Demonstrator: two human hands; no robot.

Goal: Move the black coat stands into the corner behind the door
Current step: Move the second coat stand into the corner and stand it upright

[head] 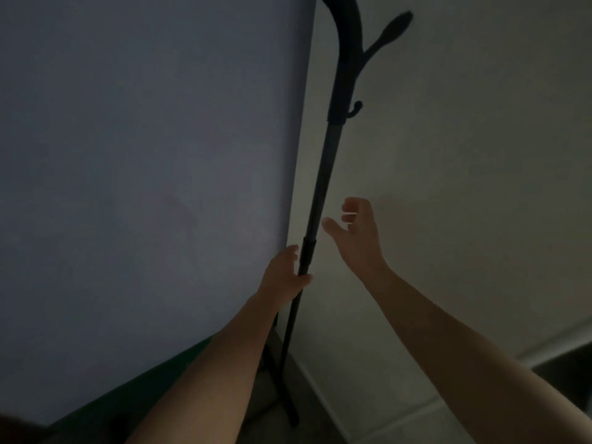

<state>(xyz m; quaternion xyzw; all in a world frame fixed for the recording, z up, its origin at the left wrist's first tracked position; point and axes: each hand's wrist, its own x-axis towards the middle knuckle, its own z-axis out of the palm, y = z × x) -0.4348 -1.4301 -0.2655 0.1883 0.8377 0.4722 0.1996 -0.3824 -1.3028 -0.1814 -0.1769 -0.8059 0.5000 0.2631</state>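
Head view: a black coat stand is standing in a dim corner, between a bluish-grey panel, probably the door, on the left and a pale wall on the right, its splayed feet resting on the floor close to the skirting. The left hand is wrapping around the pole at the darker joint sleeve, fingers closed on it, while the right hand is hovering just beside the pole slightly higher up, fingers spread and touching nothing. The stand is appearing as a slim, matte black pole leaning a little in this wide-angle view, thickening toward the top, where a curved branch, a paddle-shaped peg and a small hook are projecting. It is likely rigid and fairly light for one person, though top-heavy and prone to tipping, so two hands spaced apart on the mid-pole are giving the best control; the pegs are looking less suited to bearing a lift. The smooth pole may be slipping in a loose grip.
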